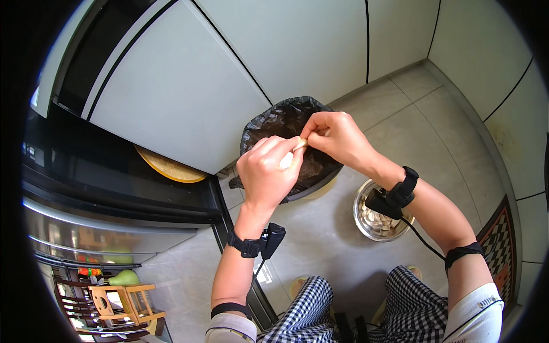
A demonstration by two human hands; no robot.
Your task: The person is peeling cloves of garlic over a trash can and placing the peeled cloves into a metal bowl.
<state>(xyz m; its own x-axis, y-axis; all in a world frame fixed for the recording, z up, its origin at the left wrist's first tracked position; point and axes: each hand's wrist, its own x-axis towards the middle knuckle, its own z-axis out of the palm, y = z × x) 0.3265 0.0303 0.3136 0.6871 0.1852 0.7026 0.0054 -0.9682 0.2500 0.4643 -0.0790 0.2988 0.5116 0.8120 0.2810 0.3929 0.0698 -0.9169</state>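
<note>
Over a bin (311,195) lined with a black plastic bag (297,106), my two hands meet at the fingertips. My left hand (266,168) is closed, pinching a small pale garlic clove (301,143) between thumb and forefinger. Another white piece (286,160) shows inside its curled fingers. From the other side, my right hand (340,137) pinches the same clove with thumb and forefinger. Below my right forearm, a round metal bowl (358,212) stands on the floor with several pale cloves (382,224) in it, partly hidden by the wrist device.
Grey cabinet doors (183,86) rise behind the bin. A round wooden board (171,164) lies beside them at left. Black wrist devices (251,246) with cables are strapped on both arms. A patterned mat (498,240) lies at right, and a wooden chair (128,303) stands lower left.
</note>
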